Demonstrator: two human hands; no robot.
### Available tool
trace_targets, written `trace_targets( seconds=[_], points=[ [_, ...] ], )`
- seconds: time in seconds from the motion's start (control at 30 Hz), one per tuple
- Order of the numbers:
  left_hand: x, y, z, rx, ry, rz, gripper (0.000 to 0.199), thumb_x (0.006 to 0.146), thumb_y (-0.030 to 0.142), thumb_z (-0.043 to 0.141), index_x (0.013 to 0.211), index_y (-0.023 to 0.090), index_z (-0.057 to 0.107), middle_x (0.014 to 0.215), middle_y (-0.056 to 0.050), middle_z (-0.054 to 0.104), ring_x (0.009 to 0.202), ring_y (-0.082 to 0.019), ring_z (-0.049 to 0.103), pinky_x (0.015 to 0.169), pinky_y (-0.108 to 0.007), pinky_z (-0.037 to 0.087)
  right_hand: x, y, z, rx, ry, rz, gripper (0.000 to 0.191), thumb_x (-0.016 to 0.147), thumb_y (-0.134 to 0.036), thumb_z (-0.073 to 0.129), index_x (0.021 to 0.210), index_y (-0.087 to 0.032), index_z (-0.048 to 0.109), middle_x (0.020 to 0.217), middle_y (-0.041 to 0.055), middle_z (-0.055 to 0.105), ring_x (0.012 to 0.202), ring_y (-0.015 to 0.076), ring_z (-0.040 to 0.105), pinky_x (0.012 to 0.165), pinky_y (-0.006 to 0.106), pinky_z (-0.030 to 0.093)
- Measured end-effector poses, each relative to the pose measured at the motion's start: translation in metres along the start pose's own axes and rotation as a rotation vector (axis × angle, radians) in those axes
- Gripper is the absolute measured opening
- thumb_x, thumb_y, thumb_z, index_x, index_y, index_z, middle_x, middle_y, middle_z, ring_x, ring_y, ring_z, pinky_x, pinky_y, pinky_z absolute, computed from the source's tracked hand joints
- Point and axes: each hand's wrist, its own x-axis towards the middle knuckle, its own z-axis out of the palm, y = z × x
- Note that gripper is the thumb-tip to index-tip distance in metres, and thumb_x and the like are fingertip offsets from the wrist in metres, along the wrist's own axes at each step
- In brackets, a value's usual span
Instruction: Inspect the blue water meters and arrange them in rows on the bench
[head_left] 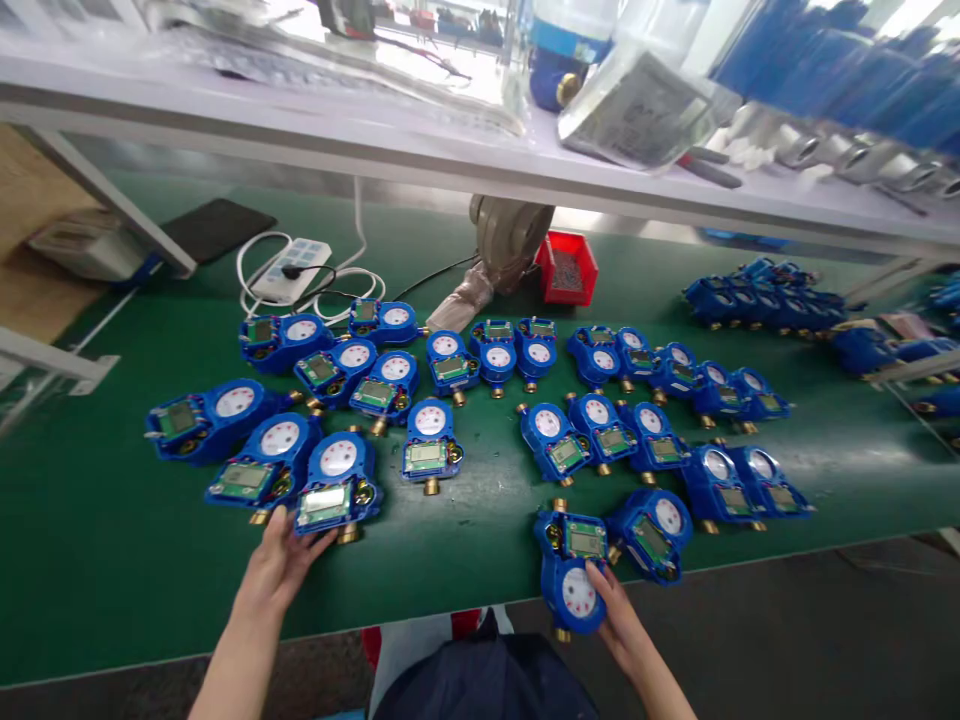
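My left hand [281, 562] is at the front left, fingers closed on the lower edge of a blue water meter [337, 470] with a white dial and a small display. Its thumb lies near the brass end of the neighbouring meter [277, 437]. At the table's front edge, my right hand [616, 618] grips another water meter [578, 592], thumb on top beside the dial. That meter is turned with its dial toward me and its display away. Close to its right lies a tilted meter [651, 535]. A single meter [430, 440] sits between the two hands.
Several more blue meters [598, 410] stand in rows across the green table [465, 540]. Behind them are a power strip [292, 270], a grey machine part [510, 235] and a red bin [568, 268]. A white shelf [420, 165] overhangs the back, loaded with bags and parts.
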Motion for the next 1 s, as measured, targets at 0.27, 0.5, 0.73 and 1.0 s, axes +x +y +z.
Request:
trace_targets(
  seconds=[0.27, 0.5, 0.73, 1.0],
  points=[
    [-0.108, -0.099, 0.045, 0.226, 0.134, -0.03, 0.004, 0.077, 0.019, 0.061, 0.081, 0.017, 0.061, 0.08, -0.003, 0.066, 0.069, -0.013, 0.062, 0.069, -0.028, 0.053, 0.003, 0.003, -0.008, 0.042, -0.032, -0.034, 0.048, 0.065, -0.033, 0.078, 0.105, -0.018, 0.056, 0.091, 0.0057, 0.074, 0.084, 0.0225, 0.069, 0.08, 0.036, 0.053],
    [-0.138, -0.17, 0.261, 0.36, -0.514, -0.159, 0.045, 0.076, 0.051, 0.061, 0.106, 0.018, 0.056, 0.114, -0.014, 0.061, 0.094, -0.021, 0.063, 0.074, -0.032, 0.053, 0.006, 0.008, -0.01, 0.074, -0.068, -0.077, 0.054, 0.065, -0.036, 0.077, 0.11, -0.017, 0.054, 0.097, 0.0085, 0.072, 0.09, 0.0261, 0.068, 0.081, 0.039, 0.052],
    [-0.096, -0.202, 0.331, 0.325, -0.55, -0.254, 0.064, 0.069, 0.061, 0.063, 0.119, 0.023, 0.05, 0.108, -0.012, 0.065, 0.078, -0.021, 0.065, 0.063, -0.036, 0.053, 0.012, 0.013, -0.014, 0.134, -0.037, -0.071, 0.068, 0.058, -0.038, 0.081, 0.115, -0.017, 0.05, 0.091, 0.009, 0.073, 0.086, 0.0282, 0.069, 0.077, 0.04, 0.053],
    [-0.097, -0.209, 0.33, 0.149, -0.568, -0.269, 0.063, 0.068, 0.055, 0.067, 0.121, 0.026, 0.05, 0.111, -0.009, 0.066, 0.082, -0.021, 0.066, 0.069, -0.036, 0.053, 0.004, 0.006, -0.005, 0.136, 0.055, -0.054, 0.076, 0.053, -0.044, 0.082, 0.117, -0.017, 0.051, 0.092, 0.0107, 0.073, 0.085, 0.0295, 0.069, 0.076, 0.041, 0.054]
  ],
)
